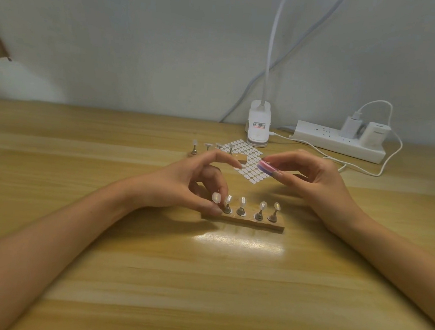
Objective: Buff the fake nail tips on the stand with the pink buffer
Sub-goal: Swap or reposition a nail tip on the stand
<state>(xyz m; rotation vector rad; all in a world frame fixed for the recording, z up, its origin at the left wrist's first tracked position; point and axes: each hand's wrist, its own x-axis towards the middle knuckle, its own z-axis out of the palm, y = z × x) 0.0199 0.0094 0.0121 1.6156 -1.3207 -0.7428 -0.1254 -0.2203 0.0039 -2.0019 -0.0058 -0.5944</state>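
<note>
**Buffer raised, not yet on a tip**

- Right hand (312,178), centre-right of frame: thumb and fingertips pinch the pink buffer (268,167), a small block with a pink face over a lilac layer. It is held in the air above and behind the stand, well apart from any tip.
- Left hand (183,183), centre: thumb and a curled finger pinch the leftmost peg (220,207) at the stand's left end, with the forefinger lifted free.
- Stand (243,221), lower centre: a low wooden bar on the wooden table (122,275). It carries five metal pegs, each topped by a pale, glossy nail tip (242,201). The tips sit close together in one row.
- Risks, as I judge them:
  - The pegs are thin and the tips only perch on top, so a hard sideways stroke could tilt a peg or pop a tip off.
  - The bar looks light, and if the bracing hand lets go it may skid on the smooth top.
  - The wide buffer may scuff a neighbouring tip.
- Behind: sheet of adhesive tabs (249,154), spare pegs (194,148), power strip (339,145).
</note>
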